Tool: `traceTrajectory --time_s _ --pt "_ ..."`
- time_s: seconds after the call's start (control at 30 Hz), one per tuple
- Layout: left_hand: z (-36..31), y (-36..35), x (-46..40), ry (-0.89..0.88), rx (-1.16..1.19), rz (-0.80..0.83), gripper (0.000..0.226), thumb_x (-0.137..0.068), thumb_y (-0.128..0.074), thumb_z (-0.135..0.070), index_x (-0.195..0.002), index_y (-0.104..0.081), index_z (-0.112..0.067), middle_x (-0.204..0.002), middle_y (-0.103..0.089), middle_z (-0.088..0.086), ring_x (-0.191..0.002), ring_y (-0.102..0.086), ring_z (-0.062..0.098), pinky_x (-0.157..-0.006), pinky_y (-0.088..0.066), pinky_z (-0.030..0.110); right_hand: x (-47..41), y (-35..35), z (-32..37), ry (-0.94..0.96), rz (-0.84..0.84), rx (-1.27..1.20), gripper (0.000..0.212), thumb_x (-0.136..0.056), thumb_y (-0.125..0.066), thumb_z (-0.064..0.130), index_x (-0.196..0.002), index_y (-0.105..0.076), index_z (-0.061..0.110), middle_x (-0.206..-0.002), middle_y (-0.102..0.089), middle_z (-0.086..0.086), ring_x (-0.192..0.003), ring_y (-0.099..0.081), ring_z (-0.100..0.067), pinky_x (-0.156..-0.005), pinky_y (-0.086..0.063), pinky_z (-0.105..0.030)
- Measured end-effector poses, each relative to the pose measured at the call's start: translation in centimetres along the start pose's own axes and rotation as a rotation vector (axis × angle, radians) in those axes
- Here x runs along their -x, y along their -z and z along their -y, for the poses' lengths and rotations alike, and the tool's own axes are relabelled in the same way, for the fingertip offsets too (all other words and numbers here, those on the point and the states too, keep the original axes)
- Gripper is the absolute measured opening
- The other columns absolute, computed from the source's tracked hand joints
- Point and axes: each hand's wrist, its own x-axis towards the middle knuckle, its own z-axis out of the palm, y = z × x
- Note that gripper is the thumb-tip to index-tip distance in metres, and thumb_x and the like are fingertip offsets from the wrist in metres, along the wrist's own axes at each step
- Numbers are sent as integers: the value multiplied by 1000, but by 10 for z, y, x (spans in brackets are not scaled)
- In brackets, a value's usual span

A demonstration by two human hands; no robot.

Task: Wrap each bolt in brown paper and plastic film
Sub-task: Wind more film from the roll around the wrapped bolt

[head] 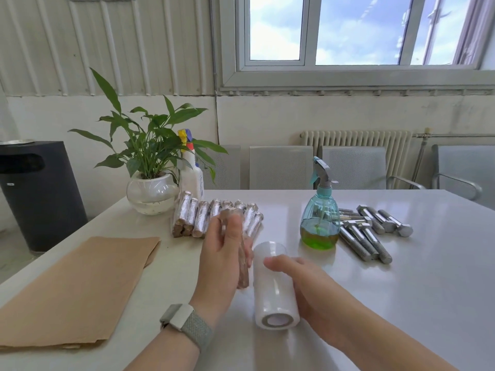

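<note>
A bolt (pixel 242 263) already sheathed in brown paper stands tilted above the counter (pixel 401 303), gripped by the left hand (pixel 223 261), apparently so film can wind around it. The right hand (pixel 302 285) curls round the film roll (pixel 273 287) lying just beside, likely steadying it for the pull. Finished bundles (pixel 214 219) are stacked behind; bare bolts (pixel 372 234) wait by a spray bottle (pixel 320 218), and spare brown paper (pixel 72 287) lies at left.

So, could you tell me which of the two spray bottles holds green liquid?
The teal spray bottle beside the bare bolts; the white spray bottle by the plant is opaque.
</note>
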Motion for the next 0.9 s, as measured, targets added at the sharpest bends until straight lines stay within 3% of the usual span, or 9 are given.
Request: traceTrajectory --time_s 0.1,0.2,0.3,0.4,0.53,0.67,0.77,0.9 --pt "1 -1 2 93 7 6 71 -81 -43 -75 -95 -57 -6 -55 -48 6 -47 -43 17 -44 -39 26 1 0 1 52 -16 40 55 -63 -85 34 -106 -59 12 -72 -68 -3 -60 -67 -16 -55 -53 -28" --pt "2 -1 -2 172 -42 31 67 -79 -40 -78 -90 -61 -15 -54 -52 2 -46 -46 17 -44 -42 25 0 7 3 62 27 25 38 -69 -84 27 -96 -62 11 -60 -65 0 -59 -65 -19 -58 -55 -31" --pt "3 0 -5 255 -74 101 66 -77 -40 -79 -92 -65 -20 -56 -53 4 -48 -50 17 -47 -46 27 1 12 8 75 52 18 42 -65 -86 18 -100 -63 9 -76 -69 -11 -71 -68 -30 -69 -60 -43" --pt "3 0 -3 300 -115 184 64 -69 -47 -82 -92 -69 -26 -60 -58 3 -52 -57 13 -50 -53 28 1 13 12 100 91 104 50 -63 -85 25 -105 -64 8 -94 -72 -19 -79 -68 -30 -70 -58 -42" --pt "3 -2 2 361 -133 302 66 -68 -48 -84 -101 -66 -30 -59 -56 2 -52 -56 13 -50 -53 33 0 23 17 17 42 98 66 -66 -86 46 -113 -60 8 -84 -69 -16 -73 -70 -29 -64 -58 -39" --pt "1 0 5 338 -189 338 53 -74 -44 -82 -91 -64 -37 -63 -58 1 -53 -55 10 -44 -48 27 -2 33 21 -54 48 60 53 -76 -73 42 -115 -58 8 -86 -70 -18 -76 -70 -32 -68 -58 -38" --pt "1 -2 5 337 -217 339 52 -77 -41 -79 -97 -63 -35 -72 -68 1 -57 -58 10 -43 -47 26 -6 38 22 15 -10 139 65 -62 -78 49 -115 -60 15 -88 -70 -13 -75 -69 -27 -67 -56 -34" --pt "0 -6 7 333 -215 384 53 -83 -43 -72 -103 -62 -27 -83 -73 7 -59 -60 13 -41 -45 26 -6 42 25 4 -1 188 68 -64 -77 52 -117 -63 11 -89 -70 -14 -74 -68 -28 -66 -58 -36"
